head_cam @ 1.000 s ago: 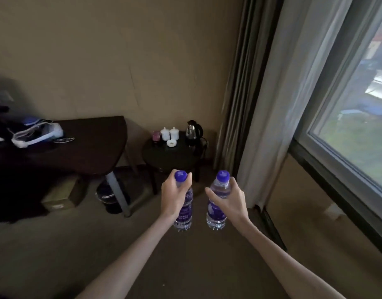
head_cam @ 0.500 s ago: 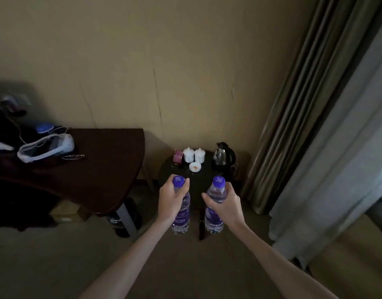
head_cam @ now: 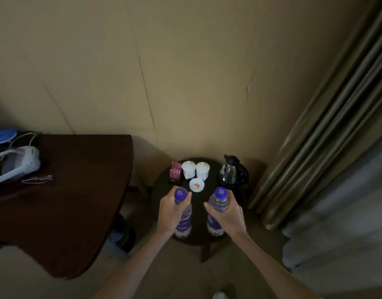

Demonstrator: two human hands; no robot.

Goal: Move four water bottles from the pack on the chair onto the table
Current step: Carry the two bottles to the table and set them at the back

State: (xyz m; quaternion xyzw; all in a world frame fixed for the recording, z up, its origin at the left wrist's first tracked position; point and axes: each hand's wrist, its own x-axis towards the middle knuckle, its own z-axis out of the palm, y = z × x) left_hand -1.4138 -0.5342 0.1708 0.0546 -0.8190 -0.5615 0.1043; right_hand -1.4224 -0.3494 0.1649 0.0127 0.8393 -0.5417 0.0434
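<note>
I hold two clear water bottles with purple caps and purple labels, both upright. My left hand [head_cam: 172, 212] grips the left bottle [head_cam: 183, 223] around its upper body. My right hand [head_cam: 226, 214] grips the right bottle [head_cam: 216, 219] the same way. Both bottles hang over the front half of a small round dark table [head_cam: 162, 190] by the wall; I cannot tell whether their bases touch it. The chair and the pack are out of view.
On the round table stand two white cups [head_cam: 195, 170], a pink box [head_cam: 175, 173], a white ashtray [head_cam: 197, 185] and a black kettle [head_cam: 234, 172]. A dark desk [head_cam: 78, 190] with a white headset [head_cam: 15, 164] lies left. Curtains [head_cam: 325, 137] hang right.
The view has swung left and down, and the round table has come closer. Both hands, still gripping the bottles, have moved forward from over the floor to over its top.
</note>
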